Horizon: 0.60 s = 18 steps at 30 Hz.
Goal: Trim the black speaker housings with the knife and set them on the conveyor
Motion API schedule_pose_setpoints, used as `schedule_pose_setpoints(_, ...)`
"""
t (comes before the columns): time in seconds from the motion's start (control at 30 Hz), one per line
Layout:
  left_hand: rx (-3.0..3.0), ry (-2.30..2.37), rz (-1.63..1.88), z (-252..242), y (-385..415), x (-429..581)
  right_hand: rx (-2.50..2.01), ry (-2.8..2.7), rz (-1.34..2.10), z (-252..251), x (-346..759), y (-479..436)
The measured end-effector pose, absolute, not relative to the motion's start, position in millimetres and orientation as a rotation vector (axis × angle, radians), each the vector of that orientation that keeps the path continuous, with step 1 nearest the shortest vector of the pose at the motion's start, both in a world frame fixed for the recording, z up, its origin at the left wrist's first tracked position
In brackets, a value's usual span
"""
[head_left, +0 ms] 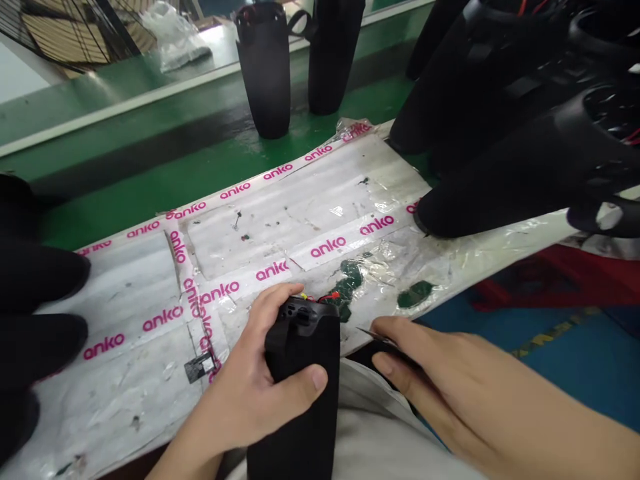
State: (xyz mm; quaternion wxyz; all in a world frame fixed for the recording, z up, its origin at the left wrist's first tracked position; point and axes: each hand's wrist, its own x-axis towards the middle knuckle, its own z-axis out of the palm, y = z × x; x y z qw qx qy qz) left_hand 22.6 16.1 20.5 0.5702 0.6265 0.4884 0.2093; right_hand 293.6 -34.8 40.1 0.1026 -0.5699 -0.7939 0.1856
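Note:
My left hand [255, 383] is wrapped round a black fabric-covered speaker-like housing [313, 350], its thumb lying across the front. The housing stands roughly upright at the near edge of the bench, its lower end running out of view. Red and yellow wires [327, 295] stick out at its top, beside a moulded black plastic part. To the right of the housing, my right hand [450, 383] pinches a thin dark pointed tool [374, 335]. The tool's tip points left and is apart from the housing. Most of the tool is hidden in the fingers, so its kind is unclear.
Worn white sheeting with pink-printed tape [327, 247] covers the green bench [200, 160]. More black housings lie at right [505, 163] and left [45, 273]; two stand at the back [265, 73]. A plastic bag [173, 37] lies beyond the bench rail.

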Motion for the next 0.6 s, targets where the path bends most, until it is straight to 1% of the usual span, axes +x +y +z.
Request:
schedule_pose_setpoints(0.1, 1.438, 1.224, 0.498, 20, 13, 16, -1.684, -2.054, 0.948, 27, 277, -38)
schedule_pose_setpoints(0.23, 1.403, 1.437, 0.801, 22, 3, 6, -1.669, -1.544, 1.478, 14, 253, -30)
schedule_pose_setpoints(0.3, 1.451, 1.522, 0.880, 27, -4, 2, -1.604, -1.391, 1.604, 12, 238, -22)
schedule_pose_setpoints(0.33, 1.478, 1.572, 0.854, 31, -8, 1, -1.566, -1.346, 1.638, 11, 231, -18)
schedule_pose_setpoints(0.47, 1.594, 1.672, 0.585, 46, -17, 0, -1.384, -1.261, 1.784, 8, 213, -11)
schedule_pose_setpoints(0.6, 1.681, 1.682, 0.462, 52, -7, 0, -1.206, -1.288, 1.902, -2, 214, -12)
